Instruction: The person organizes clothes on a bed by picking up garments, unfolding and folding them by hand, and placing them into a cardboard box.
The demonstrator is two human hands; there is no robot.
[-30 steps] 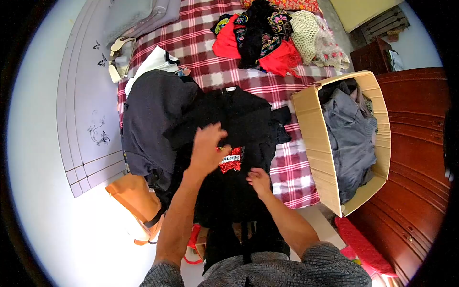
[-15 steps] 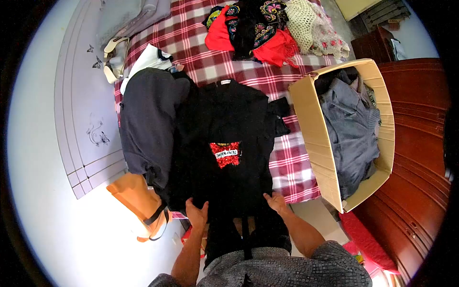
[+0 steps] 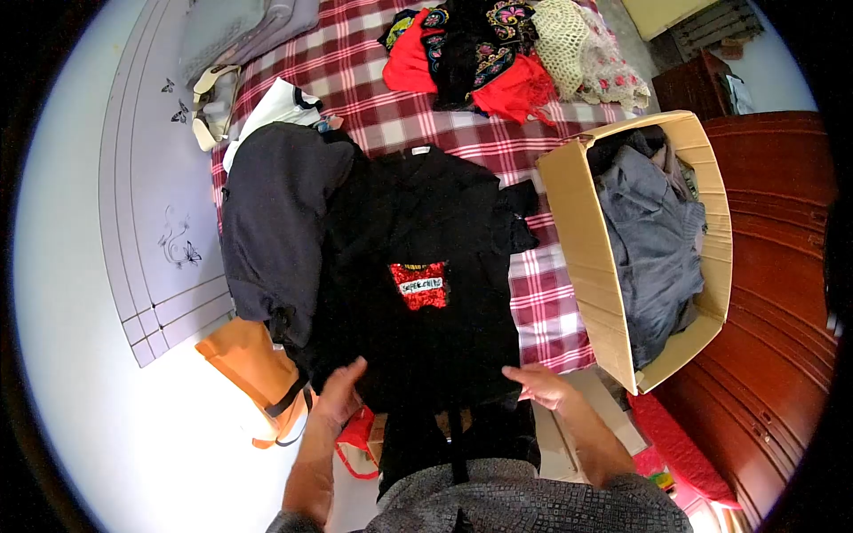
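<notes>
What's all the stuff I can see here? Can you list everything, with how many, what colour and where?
black top: one, black with a red patch, spread flat on the bed nearest the person
dark grey garment: one, beside the black top, toward the headboard
bed sheet: one, red and white check, under the clothes
cardboard box: one, tan, on the bed's far edge, holding grey clothes
clothes pile: one heap, red, black and cream, at the top
white garment: one, above the grey garment
orange bag: one, on the floor by the bed
left hand: at the black top's lower left hem
right hand: at the lower right hem
</notes>
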